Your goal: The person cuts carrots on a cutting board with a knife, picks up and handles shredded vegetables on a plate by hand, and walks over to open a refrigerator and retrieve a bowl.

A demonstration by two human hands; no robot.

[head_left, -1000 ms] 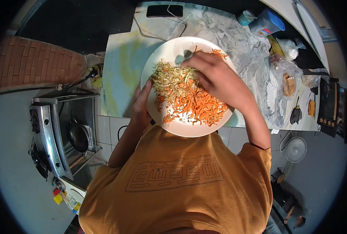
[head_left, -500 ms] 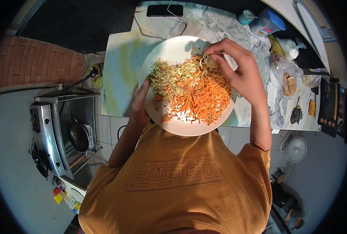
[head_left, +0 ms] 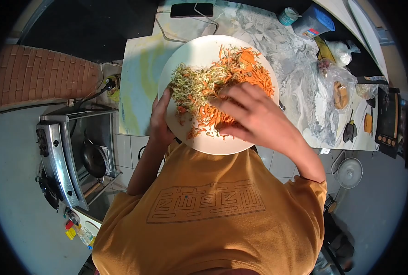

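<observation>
The person in the orange shirt stood at the near edge of the counter [head_left: 144, 68] with a white plate [head_left: 199, 46] in front of them, heaped with shredded vegetables [head_left: 204, 87]: pale green strands on the left side, orange carrot shreds on the right and toward the far rim. The left hand [head_left: 160, 117] clasped the plate's left rim, thumb over the edge and touching the green shreds, the rest of the hand underneath. The right hand [head_left: 254, 117] lay on top of the pile over the plate's near right part, fingers [head_left: 227, 94] spread loosely and pressed into the shreds, not closed around anything that could be made out.

At the far edge of the counter lay a dark phone [head_left: 191, 9] with a cable running from it. Toward the far right corner stood a blue-lidded container [head_left: 314, 20] and a small round tub [head_left: 288, 16], with clear plastic bags [head_left: 339, 91] near the right edge. To the left, apart from the counter, stood a gas stove [head_left: 61, 156] carrying a dark pan [head_left: 93, 159].
</observation>
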